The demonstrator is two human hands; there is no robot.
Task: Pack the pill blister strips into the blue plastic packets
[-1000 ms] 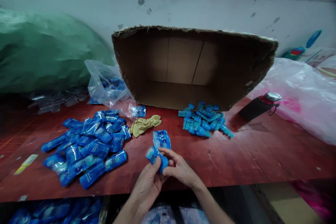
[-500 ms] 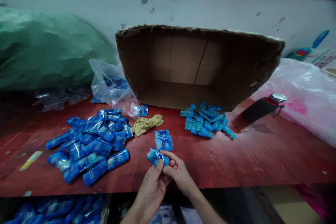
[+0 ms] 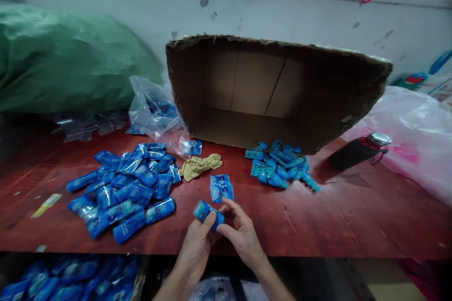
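My left hand (image 3: 197, 240) is closed around a small blue wrapped packet (image 3: 208, 215), its thumb lying across the top. The packet is tilted, with a lighter teal part at its left end. At its right end is my right hand (image 3: 242, 233), thumb and index finger apart; whether the thumb tip touches the wrapper I cannot tell. Just beyond the hands, flat blue printed wrappers (image 3: 221, 188) lie on the red table (image 3: 268, 230). A pile of filled blue packets (image 3: 123, 188) spreads to the left. Farther right is a heap of small blue-teal containers (image 3: 278, 167).
An open cardboard box (image 3: 261, 131) lies on its side at the back. Crumpled yellow gloves (image 3: 201, 166) and a clear plastic bag (image 3: 155, 117) are left of it. A dark bottle (image 3: 356, 153) leans at right. More blue packets (image 3: 77, 277) fill a container below the table edge.
My right hand has loosened from the packet, its fingers spreading apart. The packet has shifted slightly left in my left hand. The whole view has turned a little left.
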